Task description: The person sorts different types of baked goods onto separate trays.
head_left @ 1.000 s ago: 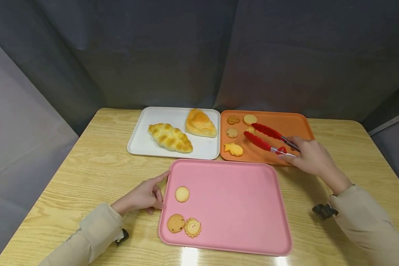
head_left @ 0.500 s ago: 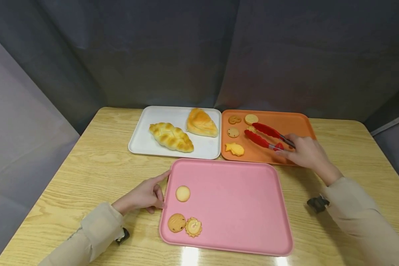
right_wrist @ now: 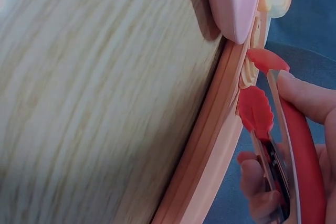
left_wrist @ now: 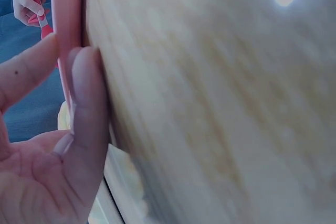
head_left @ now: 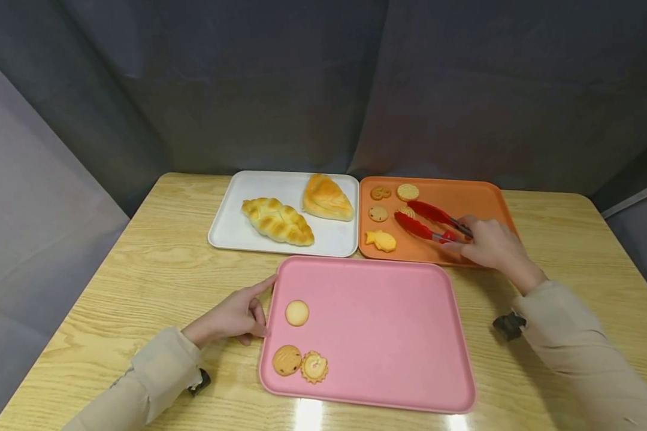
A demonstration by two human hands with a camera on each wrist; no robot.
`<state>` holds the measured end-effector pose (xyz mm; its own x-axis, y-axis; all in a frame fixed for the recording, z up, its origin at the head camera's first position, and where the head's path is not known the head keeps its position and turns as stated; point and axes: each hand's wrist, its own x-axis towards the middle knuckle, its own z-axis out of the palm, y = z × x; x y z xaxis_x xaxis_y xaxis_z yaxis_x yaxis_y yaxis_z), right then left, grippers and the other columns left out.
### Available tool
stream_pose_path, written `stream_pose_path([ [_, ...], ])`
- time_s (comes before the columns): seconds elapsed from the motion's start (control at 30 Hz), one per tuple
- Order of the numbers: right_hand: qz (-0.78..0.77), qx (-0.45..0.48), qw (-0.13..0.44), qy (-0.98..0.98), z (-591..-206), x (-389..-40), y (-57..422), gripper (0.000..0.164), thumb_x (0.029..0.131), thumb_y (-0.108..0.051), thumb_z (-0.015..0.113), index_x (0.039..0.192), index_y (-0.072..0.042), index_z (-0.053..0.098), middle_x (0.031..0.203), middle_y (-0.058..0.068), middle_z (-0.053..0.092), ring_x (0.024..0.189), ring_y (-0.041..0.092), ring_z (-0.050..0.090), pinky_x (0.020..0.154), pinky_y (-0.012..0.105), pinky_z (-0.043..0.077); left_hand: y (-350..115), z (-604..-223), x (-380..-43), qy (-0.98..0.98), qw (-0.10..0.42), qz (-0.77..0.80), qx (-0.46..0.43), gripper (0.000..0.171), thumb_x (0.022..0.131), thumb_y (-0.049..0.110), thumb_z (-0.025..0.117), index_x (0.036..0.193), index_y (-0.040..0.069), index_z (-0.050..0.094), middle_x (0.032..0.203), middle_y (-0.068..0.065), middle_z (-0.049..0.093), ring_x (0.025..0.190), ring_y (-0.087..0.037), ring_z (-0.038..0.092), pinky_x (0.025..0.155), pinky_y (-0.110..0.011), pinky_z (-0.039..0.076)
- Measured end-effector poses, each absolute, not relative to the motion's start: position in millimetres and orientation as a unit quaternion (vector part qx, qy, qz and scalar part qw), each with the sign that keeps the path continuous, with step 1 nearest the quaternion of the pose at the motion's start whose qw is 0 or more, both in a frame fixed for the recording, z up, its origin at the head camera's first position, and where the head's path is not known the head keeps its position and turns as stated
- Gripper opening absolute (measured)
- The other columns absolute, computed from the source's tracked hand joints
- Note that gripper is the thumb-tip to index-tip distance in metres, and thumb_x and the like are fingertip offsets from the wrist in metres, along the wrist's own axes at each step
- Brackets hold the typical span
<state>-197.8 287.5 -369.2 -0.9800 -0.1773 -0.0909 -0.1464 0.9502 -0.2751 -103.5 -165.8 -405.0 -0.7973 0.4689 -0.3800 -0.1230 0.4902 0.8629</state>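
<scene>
My right hand grips a pair of red-tipped tongs over the orange tray. The tong tips are spread, one on either side of a small ridged cookie, partly covered by them. In the right wrist view, thumb and fingers wrap the handles of the tongs. At the left edge of the pink tray, my left hand touches the rim with a straight index finger and the thumb. A pale round cookie, a brown round cookie and a scalloped cookie lie in that tray.
Beside the tongs, the orange tray also bears a fish-shaped cookie, a speckled cookie, a pretzel-shaped cookie and a round cookie. The white tray holds a braided bread and a folded pastry.
My right hand has shifted slightly left and up with the tongs, whose arms have drawn a little closer together around the ridged cookie. The left hand stays at the pink rim.
</scene>
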Motion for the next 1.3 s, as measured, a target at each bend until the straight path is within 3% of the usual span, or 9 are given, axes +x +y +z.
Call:
stream_pose_path([
  [0.23, -0.141, -0.100, 0.019, 0.985, -368, -189, 288, 0.064, 0.072, -0.044, 0.071, 0.109, 0.004, 0.053, 0.063, 0.005, 0.047, 0.058, 0.023, 0.044, 0.046, 0.030, 0.032, -165, -404, -103, 0.811, 0.301, 0.491, 0.104, 0.095, 0.071, -0.009, 0.068, 0.147, 0.012, 0.015, 0.067, -0.011, 0.057, 0.046, -0.016, 0.050, 0.040, -0.032, 0.047],
  [0.53, -0.158, -0.121, -0.022, 0.980, -364, -167, 281, 0.071, 0.071, -0.048, 0.072, 0.116, 0.004, 0.052, 0.074, 0.010, 0.060, 0.057, 0.021, 0.045, 0.048, 0.031, 0.035, -164, -403, -104, 0.811, 0.299, 0.490, 0.109, 0.096, 0.071, -0.009, 0.069, 0.147, 0.012, 0.013, 0.066, -0.011, 0.058, 0.046, -0.016, 0.049, 0.039, -0.031, 0.047],
  [0.77, -0.177, -0.157, -0.067, 0.969, -364, -147, 275, 0.063, 0.069, -0.036, 0.077, 0.115, 0.000, 0.054, 0.059, 0.001, 0.043, 0.050, 0.016, 0.036, 0.045, 0.027, 0.028, -164, -404, -104, 0.811, 0.300, 0.489, 0.110, 0.096, 0.071, -0.008, 0.069, 0.147, 0.013, 0.013, 0.067, -0.011, 0.057, 0.046, -0.016, 0.049, 0.039, -0.032, 0.047],
  [1.03, -0.178, -0.171, -0.065, 0.967, -361, -130, 269, 0.064, 0.066, -0.032, 0.080, 0.117, -0.002, 0.055, 0.080, 0.011, 0.064, 0.054, 0.017, 0.045, 0.049, 0.028, 0.036, -164, -403, -104, 0.812, 0.301, 0.488, 0.107, 0.096, 0.071, -0.007, 0.069, 0.147, 0.013, 0.014, 0.068, -0.011, 0.056, 0.047, -0.016, 0.050, 0.040, -0.031, 0.047],
  [1.3, -0.184, -0.194, -0.062, 0.962, -361, -114, 263, 0.062, 0.066, -0.028, 0.080, 0.117, -0.002, 0.056, 0.060, -0.002, 0.051, 0.043, 0.008, 0.034, 0.040, 0.024, 0.030, -165, -402, -103, 0.809, 0.308, 0.491, 0.102, 0.096, 0.071, -0.007, 0.069, 0.147, 0.014, 0.013, 0.068, -0.011, 0.057, 0.048, -0.016, 0.050, 0.041, -0.029, 0.047],
])
